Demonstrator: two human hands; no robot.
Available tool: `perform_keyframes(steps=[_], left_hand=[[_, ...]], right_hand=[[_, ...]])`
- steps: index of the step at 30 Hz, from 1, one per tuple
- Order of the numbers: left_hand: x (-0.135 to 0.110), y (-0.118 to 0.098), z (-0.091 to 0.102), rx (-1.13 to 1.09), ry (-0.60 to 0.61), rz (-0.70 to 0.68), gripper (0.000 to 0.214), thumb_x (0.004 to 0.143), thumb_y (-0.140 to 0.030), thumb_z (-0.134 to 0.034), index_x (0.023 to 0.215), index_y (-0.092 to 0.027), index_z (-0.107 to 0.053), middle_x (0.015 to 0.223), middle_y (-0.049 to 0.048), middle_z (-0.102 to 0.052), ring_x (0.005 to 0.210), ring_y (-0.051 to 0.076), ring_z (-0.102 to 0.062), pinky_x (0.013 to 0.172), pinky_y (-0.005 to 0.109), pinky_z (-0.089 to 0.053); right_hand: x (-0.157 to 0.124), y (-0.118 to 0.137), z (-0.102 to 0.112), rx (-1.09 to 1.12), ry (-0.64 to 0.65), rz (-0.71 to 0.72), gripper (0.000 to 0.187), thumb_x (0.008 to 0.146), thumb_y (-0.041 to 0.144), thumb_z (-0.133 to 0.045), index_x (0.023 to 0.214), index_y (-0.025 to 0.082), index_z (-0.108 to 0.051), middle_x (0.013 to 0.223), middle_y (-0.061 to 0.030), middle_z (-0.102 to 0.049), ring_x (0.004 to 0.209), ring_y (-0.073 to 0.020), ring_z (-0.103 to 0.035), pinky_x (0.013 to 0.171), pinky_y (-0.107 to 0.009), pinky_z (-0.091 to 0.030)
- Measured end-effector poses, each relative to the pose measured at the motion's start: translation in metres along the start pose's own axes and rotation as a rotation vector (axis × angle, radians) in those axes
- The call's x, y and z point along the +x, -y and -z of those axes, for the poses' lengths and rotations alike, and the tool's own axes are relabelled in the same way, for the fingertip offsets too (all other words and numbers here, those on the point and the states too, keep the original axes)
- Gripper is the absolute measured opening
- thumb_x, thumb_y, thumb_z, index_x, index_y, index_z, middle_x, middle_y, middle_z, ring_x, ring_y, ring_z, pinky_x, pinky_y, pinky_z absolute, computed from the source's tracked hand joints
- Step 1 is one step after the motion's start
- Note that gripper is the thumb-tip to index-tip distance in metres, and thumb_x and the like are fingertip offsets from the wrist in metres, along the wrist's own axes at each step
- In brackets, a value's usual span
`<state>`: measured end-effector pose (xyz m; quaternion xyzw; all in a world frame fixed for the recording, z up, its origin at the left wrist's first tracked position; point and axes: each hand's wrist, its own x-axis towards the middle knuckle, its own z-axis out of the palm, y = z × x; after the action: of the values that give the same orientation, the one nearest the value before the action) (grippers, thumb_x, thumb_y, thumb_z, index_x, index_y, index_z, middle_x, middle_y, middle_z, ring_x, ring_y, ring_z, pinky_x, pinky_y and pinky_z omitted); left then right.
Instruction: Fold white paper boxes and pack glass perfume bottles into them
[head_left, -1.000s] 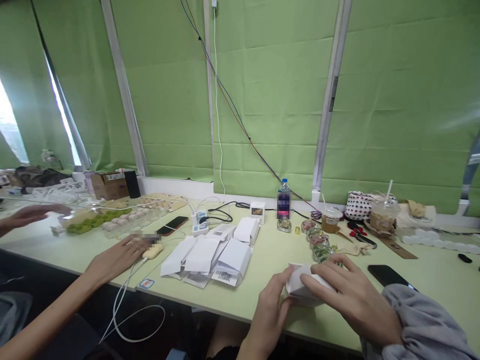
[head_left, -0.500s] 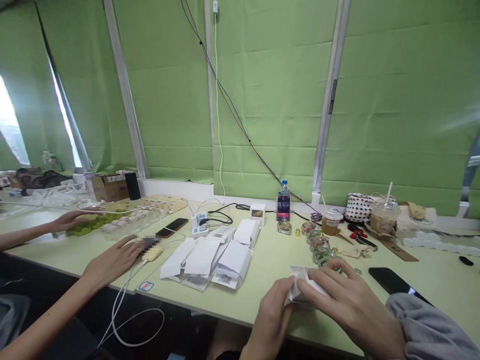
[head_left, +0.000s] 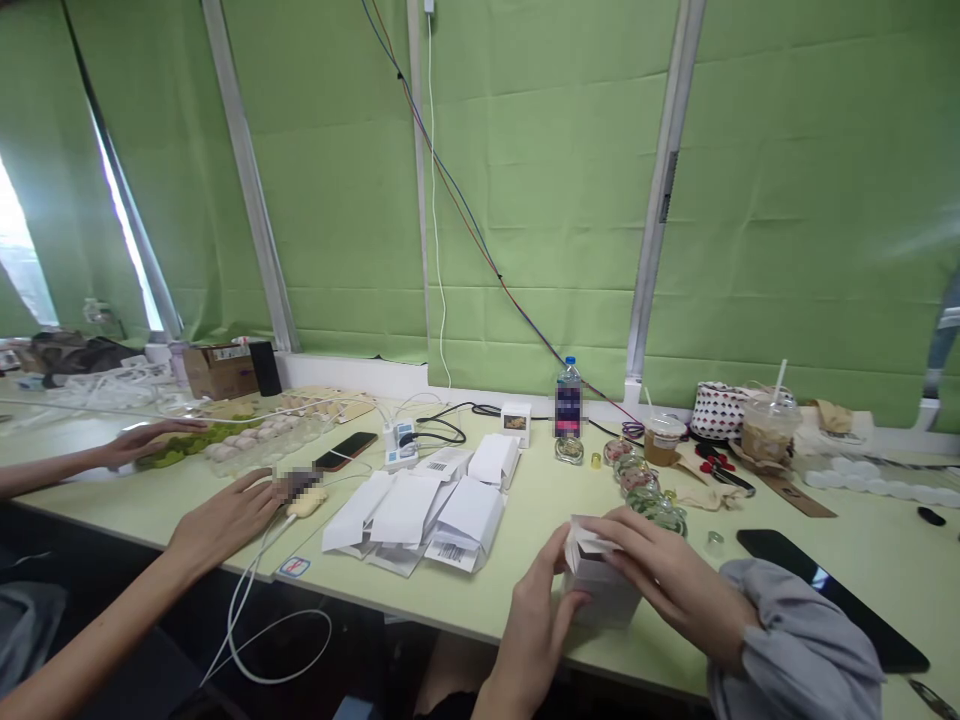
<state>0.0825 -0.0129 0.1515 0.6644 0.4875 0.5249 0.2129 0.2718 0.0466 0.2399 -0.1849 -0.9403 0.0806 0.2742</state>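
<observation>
Two hands close on the small white box (head_left: 604, 595), which stands at the near edge of the table (head_left: 525, 545), right in front of me. The left hand (head_left: 529, 625) presses thumb and fingers against the box's left wall. The right hand (head_left: 667, 580) curls over the top and pinches the raised flap between its fingertips (head_left: 592, 522). Half a second ago the box lay low and flat under the right palm; now it stands upright with its top open, so I judge the carton is taking shape. A grey sleeve (head_left: 795, 640) bunches at the right wrist, partly over a black phone (head_left: 862, 620). Glass jars (head_left: 649, 495) stand just behind the box. Flat white cartons (head_left: 416, 515) lie to the left, and beyond them a co-worker's hand (head_left: 225, 520) rests on the table.
</observation>
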Motion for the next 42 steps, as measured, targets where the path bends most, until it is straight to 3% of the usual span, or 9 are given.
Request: perform_keyframes(steps=[4, 12, 16, 26, 32, 35, 38, 40, 42], left_hand=[[0.002, -0.002, 0.002, 0.059, 0.057, -0.12, 0.061, 0.089, -0.011, -0.049, 0.14, -0.039, -0.03, 0.127, 0.0011, -0.056, 0.113, 0.014, -0.055, 0.099, 0.029, -0.044], [0.002, 0.006, 0.001, 0.14, 0.046, -0.225, 0.064, 0.09, -0.01, -0.048, 0.14, -0.042, -0.026, 0.128, 0.0031, -0.053, 0.113, 0.015, -0.055, 0.098, 0.03, -0.046], [0.005, 0.001, 0.003, 0.17, 0.108, -0.154, 0.057, 0.092, -0.014, -0.046, 0.14, -0.039, -0.03, 0.127, 0.0049, -0.053, 0.116, 0.017, -0.052, 0.098, 0.032, -0.046], [0.008, 0.003, 0.001, 0.044, 0.051, -0.004, 0.051, 0.089, -0.019, -0.048, 0.138, -0.027, -0.036, 0.131, 0.009, -0.052, 0.114, 0.021, -0.054, 0.1, 0.041, -0.046], [0.011, 0.007, -0.006, -0.251, -0.023, 0.143, 0.073, 0.084, -0.022, -0.056, 0.144, -0.024, -0.015, 0.115, 0.0074, -0.06, 0.103, 0.018, -0.062, 0.097, 0.038, -0.047], [0.014, 0.011, -0.003, -0.255, 0.095, 0.201, 0.067, 0.075, -0.014, -0.061, 0.136, -0.02, -0.034, 0.103, 0.0054, -0.067, 0.098, 0.02, -0.063, 0.093, 0.037, -0.047], [0.013, 0.012, 0.0, -0.106, 0.2, 0.209, 0.04, 0.068, -0.009, -0.063, 0.106, -0.019, -0.057, 0.1, 0.0041, -0.068, 0.092, 0.021, -0.061, 0.083, 0.033, -0.048], [0.011, 0.009, -0.001, 0.007, 0.155, 0.17, 0.03, 0.068, -0.01, -0.065, 0.097, -0.019, -0.059, 0.095, 0.0024, -0.066, 0.087, 0.02, -0.059, 0.077, 0.03, -0.047], [0.007, 0.006, -0.003, 0.137, 0.05, 0.093, 0.029, 0.073, -0.011, -0.062, 0.099, -0.021, -0.059, 0.091, 0.0018, -0.061, 0.084, 0.019, -0.057, 0.073, 0.029, -0.047]], right_hand=[[-0.001, -0.01, -0.002, 0.077, -0.074, -0.046, 0.027, 0.1, 0.018, -0.033, 0.12, 0.027, -0.048, 0.105, -0.0039, -0.06, 0.097, -0.015, -0.059, 0.082, -0.025, -0.047], [0.006, -0.023, -0.022, -0.086, -0.231, -0.189, 0.021, 0.098, 0.022, -0.037, 0.096, 0.021, -0.058, 0.091, -0.0054, -0.061, 0.081, -0.0195, -0.06, 0.07, -0.031, -0.047], [0.008, -0.029, -0.026, -0.113, -0.23, -0.199, 0.021, 0.096, 0.022, -0.044, 0.094, 0.018, -0.065, 0.091, -0.0074, -0.058, 0.085, -0.0212, -0.058, 0.075, -0.034, -0.048], [0.01, -0.029, -0.032, -0.114, -0.094, -0.326, 0.03, 0.097, 0.027, -0.041, 0.104, 0.026, -0.071, 0.089, -0.0056, -0.063, 0.085, -0.0209, -0.059, 0.076, -0.035, -0.049], [0.01, -0.032, -0.037, -0.092, -0.148, -0.337, 0.029, 0.096, 0.029, -0.044, 0.092, 0.025, -0.072, 0.087, -0.0045, -0.061, 0.084, -0.0203, -0.058, 0.075, -0.035, -0.048], [0.009, -0.032, -0.039, -0.103, -0.165, -0.34, 0.026, 0.095, 0.028, -0.045, 0.094, 0.025, -0.071, 0.091, -0.005, -0.058, 0.087, -0.0211, -0.057, 0.077, -0.036, -0.048], [0.006, -0.033, -0.038, -0.075, -0.173, -0.345, 0.029, 0.094, 0.026, -0.043, 0.116, 0.026, -0.063, 0.1, -0.0063, -0.056, 0.093, -0.0216, -0.057, 0.079, -0.036, -0.05], [0.005, -0.034, -0.036, -0.018, -0.198, -0.339, 0.035, 0.094, 0.027, -0.042, 0.127, 0.025, -0.054, 0.107, -0.0077, -0.055, 0.099, -0.0218, -0.056, 0.083, -0.036, -0.05], [0.005, -0.035, -0.031, 0.046, -0.271, -0.351, 0.04, 0.094, 0.032, -0.042, 0.131, 0.022, -0.049, 0.115, -0.0096, -0.052, 0.108, -0.0234, -0.053, 0.092, -0.04, -0.046]])
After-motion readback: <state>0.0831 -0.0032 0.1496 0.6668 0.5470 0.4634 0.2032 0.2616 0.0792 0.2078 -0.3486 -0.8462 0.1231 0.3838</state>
